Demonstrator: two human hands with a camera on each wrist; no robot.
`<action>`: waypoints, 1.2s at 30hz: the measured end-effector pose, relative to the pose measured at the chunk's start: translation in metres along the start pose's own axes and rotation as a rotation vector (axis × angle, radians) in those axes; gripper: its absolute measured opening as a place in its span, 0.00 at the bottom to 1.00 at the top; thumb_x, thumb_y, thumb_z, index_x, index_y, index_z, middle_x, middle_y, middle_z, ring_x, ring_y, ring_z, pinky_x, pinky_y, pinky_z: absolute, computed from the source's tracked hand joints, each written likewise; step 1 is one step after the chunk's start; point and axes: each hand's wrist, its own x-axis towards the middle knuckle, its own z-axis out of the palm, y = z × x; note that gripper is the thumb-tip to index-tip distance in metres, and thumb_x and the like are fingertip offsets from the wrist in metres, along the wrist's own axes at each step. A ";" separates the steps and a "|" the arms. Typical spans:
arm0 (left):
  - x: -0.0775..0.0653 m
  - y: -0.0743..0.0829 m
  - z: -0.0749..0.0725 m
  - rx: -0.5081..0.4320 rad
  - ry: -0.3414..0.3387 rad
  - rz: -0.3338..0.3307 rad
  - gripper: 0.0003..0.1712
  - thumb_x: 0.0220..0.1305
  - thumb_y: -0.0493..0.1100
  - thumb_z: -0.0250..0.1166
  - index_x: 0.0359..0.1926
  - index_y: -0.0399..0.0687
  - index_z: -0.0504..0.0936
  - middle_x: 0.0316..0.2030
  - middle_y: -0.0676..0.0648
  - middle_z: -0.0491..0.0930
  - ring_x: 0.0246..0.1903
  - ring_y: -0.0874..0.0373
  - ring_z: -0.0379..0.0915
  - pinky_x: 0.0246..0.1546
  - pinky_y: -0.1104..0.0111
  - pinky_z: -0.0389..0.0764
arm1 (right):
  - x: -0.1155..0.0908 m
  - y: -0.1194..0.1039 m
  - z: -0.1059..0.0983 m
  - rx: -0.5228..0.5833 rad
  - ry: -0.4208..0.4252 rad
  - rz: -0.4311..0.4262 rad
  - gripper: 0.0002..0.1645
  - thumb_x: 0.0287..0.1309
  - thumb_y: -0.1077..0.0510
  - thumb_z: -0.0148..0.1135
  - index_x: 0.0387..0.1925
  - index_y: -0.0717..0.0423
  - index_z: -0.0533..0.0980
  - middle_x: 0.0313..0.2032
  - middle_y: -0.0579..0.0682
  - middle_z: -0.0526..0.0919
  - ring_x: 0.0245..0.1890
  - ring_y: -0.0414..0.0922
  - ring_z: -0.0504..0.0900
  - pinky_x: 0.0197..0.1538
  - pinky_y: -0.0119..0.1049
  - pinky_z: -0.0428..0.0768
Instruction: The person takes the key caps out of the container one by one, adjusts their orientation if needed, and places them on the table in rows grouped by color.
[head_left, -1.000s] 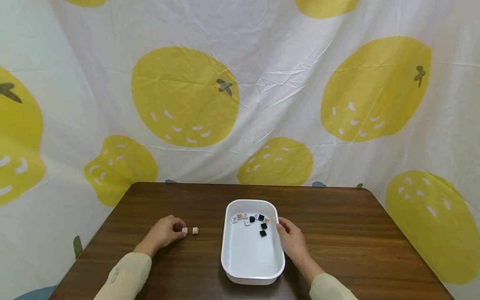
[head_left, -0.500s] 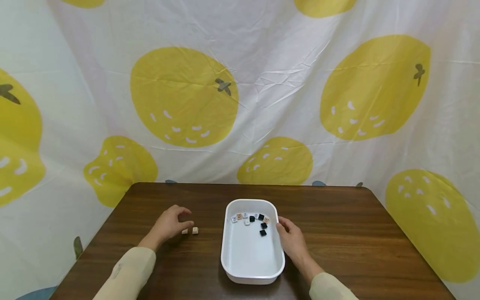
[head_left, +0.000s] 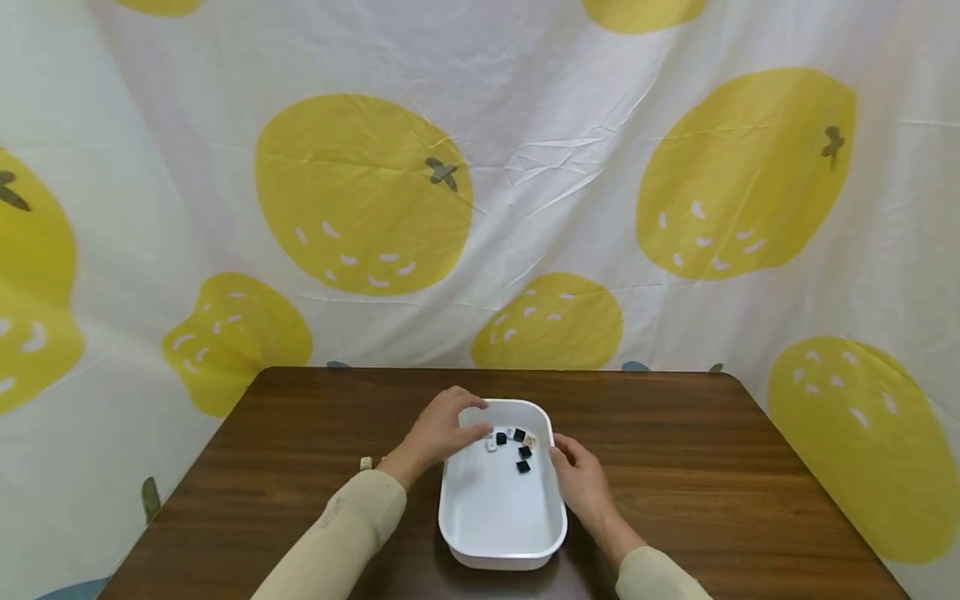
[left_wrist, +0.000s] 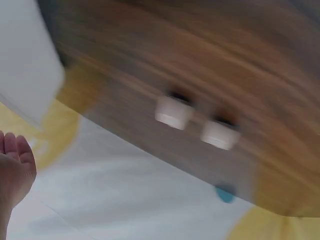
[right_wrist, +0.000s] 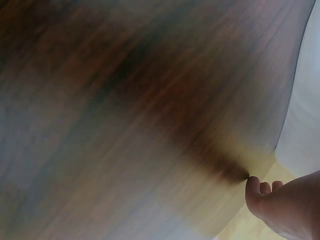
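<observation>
A white tray point(head_left: 502, 517) stands on the table with several small keycaps, black, white and orange-toned, near its far end; one black keycap point(head_left: 522, 467) lies closest to the middle. My left hand point(head_left: 442, 427) is over the tray's far left corner, thumb and index finger apart, nothing visible between them. It hides some of the keycaps. Two cream keycaps sit on the table left of the tray; one keycap point(left_wrist: 174, 112) and its neighbour point(left_wrist: 220, 134) show blurred in the left wrist view. My right hand point(head_left: 583, 483) holds the tray's right rim, thumb at the edge, fingers bent outside.
The dark wooden table point(head_left: 720, 467) runs back to a hanging white cloth point(head_left: 540, 208) printed with yellow fruit. Beside the left wrist, one cream keycap point(head_left: 366, 463) shows in the head view; the other is mostly covered.
My left hand has left the two cream keycaps and moved right and away, over the tray's far left corner. Both keycaps stay on the table. My right hand keeps its place at the tray.
</observation>
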 end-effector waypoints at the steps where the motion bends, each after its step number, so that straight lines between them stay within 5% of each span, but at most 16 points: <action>1: 0.004 0.005 0.004 -0.007 -0.028 0.007 0.21 0.63 0.48 0.70 0.53 0.41 0.83 0.49 0.42 0.78 0.52 0.46 0.74 0.55 0.52 0.74 | 0.000 0.000 0.000 0.003 -0.003 -0.001 0.22 0.71 0.57 0.53 0.61 0.63 0.75 0.54 0.62 0.80 0.51 0.55 0.79 0.53 0.49 0.78; 12: 0.031 0.013 0.039 0.057 -0.197 0.095 0.20 0.61 0.43 0.70 0.53 0.38 0.82 0.48 0.37 0.79 0.50 0.42 0.74 0.55 0.56 0.73 | -0.001 -0.001 0.003 0.005 -0.015 -0.045 0.21 0.71 0.58 0.53 0.59 0.65 0.76 0.52 0.62 0.81 0.49 0.53 0.80 0.51 0.48 0.78; 28: 0.050 0.014 0.059 0.260 -0.192 0.200 0.15 0.59 0.42 0.71 0.46 0.39 0.86 0.43 0.44 0.85 0.46 0.48 0.80 0.52 0.62 0.76 | 0.000 -0.002 0.000 -0.003 -0.001 -0.053 0.20 0.71 0.59 0.54 0.59 0.65 0.76 0.52 0.62 0.81 0.50 0.54 0.80 0.51 0.48 0.78; 36: 0.053 0.016 0.068 0.403 -0.284 0.132 0.15 0.62 0.44 0.70 0.50 0.47 0.86 0.40 0.46 0.84 0.42 0.53 0.78 0.50 0.66 0.76 | 0.000 0.001 -0.002 0.006 -0.003 -0.047 0.20 0.71 0.60 0.53 0.59 0.65 0.76 0.53 0.62 0.81 0.50 0.54 0.80 0.51 0.48 0.79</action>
